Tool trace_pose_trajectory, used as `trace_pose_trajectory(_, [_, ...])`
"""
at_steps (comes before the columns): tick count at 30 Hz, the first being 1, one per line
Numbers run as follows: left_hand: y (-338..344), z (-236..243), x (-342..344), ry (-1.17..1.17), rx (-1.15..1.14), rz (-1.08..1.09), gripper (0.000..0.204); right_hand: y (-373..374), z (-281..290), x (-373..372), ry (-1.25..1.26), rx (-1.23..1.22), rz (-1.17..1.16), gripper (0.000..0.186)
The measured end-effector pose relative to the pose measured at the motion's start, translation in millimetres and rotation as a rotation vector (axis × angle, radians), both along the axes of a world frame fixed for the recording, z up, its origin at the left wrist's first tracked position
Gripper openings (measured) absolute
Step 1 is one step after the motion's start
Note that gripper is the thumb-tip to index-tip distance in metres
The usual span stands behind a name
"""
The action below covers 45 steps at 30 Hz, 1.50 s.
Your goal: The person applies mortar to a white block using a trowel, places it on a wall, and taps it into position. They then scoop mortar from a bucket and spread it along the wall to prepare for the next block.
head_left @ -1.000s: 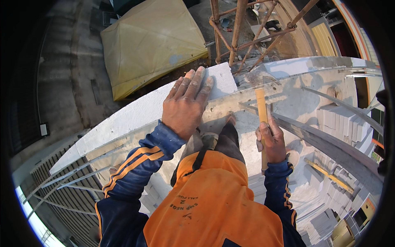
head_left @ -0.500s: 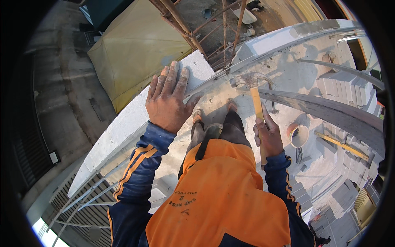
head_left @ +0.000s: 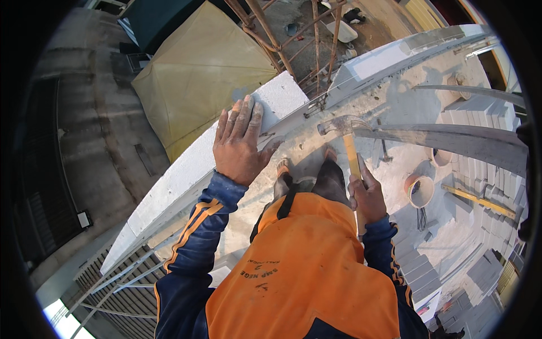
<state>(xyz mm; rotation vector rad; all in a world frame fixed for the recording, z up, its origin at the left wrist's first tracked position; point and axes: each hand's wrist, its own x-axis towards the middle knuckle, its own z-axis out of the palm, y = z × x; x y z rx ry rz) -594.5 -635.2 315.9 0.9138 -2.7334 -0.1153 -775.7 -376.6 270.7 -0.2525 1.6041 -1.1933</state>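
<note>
My left hand [head_left: 240, 148] lies flat on top of a low wall of white building blocks [head_left: 282, 100], its fingers stretched toward the outer edge and its thumb out to the side. The end of the top block shows just beyond the fingertips. To the right, my right hand [head_left: 368, 198] is wrapped around the wooden handle of a claw hammer [head_left: 350, 152]. The dusty steel head is raised above the concrete floor, apart from the wall. Pale dust coats the fingers of my left hand.
Wooden beams [head_left: 446, 138] cross on the right. Beyond them are a bucket [head_left: 420, 191], a yellow bar [head_left: 479, 201] and stacked grey blocks [head_left: 480, 133]. Another hammer-like tool [head_left: 385, 151] lies on the floor. Outside the wall are a yellowish canopy [head_left: 197, 73], poles [head_left: 271, 34] and a drop.
The view has shifted, so the wall and floor sit farther right in the picture. My left hand stays flat on the block. The hammer, still in my right hand, is slightly lower in the picture.
</note>
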Motion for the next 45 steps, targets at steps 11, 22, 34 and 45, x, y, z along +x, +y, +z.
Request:
trace_pose_trajectory(11, [0, -2, -1, 0.051, -0.001, 0.058, 0.060, -39, 17, -26, 0.116, -0.030, -0.015, 0.059])
trace_pose_trajectory(22, [-1, -16, 2, -0.060, -0.133, 0.024, 0.061, -80, 32, -50, 0.086, -0.064, 0.136, 0.060])
trace_pose_trajectory(34, [0, -9, 1, 0.099, 0.008, 0.029, 0.064, -67, 41, -26, 0.249, -0.018, -0.010, 0.059])
trace_pose_trajectory(45, [-2, -12, 2, 0.121, 0.055, -0.028, 0.066, 27, -32, 44, 0.175, 0.172, -0.168, 0.060])
